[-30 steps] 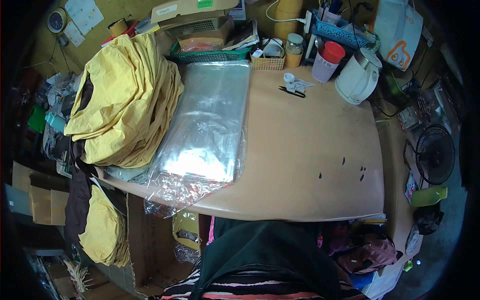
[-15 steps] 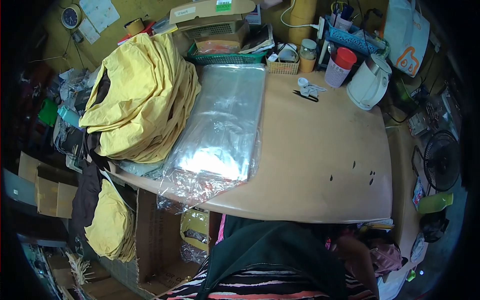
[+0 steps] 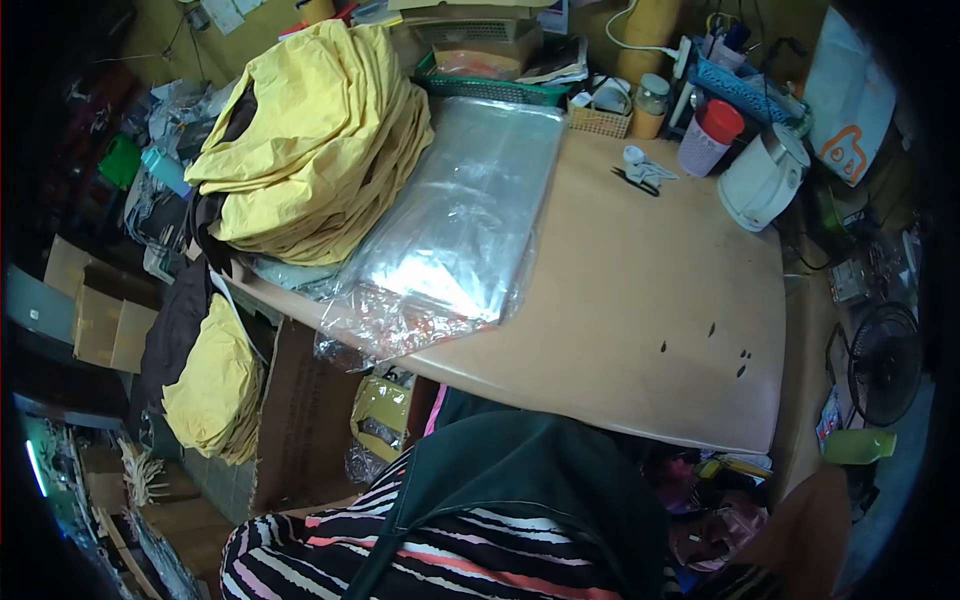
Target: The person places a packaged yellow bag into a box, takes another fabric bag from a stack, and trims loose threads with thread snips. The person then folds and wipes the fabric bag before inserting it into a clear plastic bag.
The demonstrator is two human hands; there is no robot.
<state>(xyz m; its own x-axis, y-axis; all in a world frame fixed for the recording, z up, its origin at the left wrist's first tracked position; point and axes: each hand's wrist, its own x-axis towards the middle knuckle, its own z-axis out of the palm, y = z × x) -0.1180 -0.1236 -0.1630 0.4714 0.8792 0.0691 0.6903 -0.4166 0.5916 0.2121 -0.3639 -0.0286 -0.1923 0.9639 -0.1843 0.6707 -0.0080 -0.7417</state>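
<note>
My left hand is out of the picture. At the lower right, a blurred part of my right arm (image 3: 808,530) shows beside the table's right end; its fingers cannot be made out, nor whether they hold anything. Near that arm, below the table edge, lies a pinkish bundle (image 3: 725,535), partly in shadow. A dark green cloth (image 3: 530,470) covers my lap over striped clothing (image 3: 440,550). On the tan table (image 3: 620,290) rest a tall stack of folded yellow fabric (image 3: 310,150) and a pile of clear plastic bags (image 3: 460,210).
Thread snippers (image 3: 636,182) lie near a white kettle (image 3: 765,180) and a red cup (image 3: 720,122) in a pale holder. A green basket (image 3: 490,90) stands at the back. More yellow fabric (image 3: 210,390) and an open carton (image 3: 310,430) are at left, a black fan (image 3: 885,360) at right.
The view has turned and shifted, so the table appears tilted. My right arm has moved rightward, out from beside my lap. More striped clothing shows. Things on the table keep their places.
</note>
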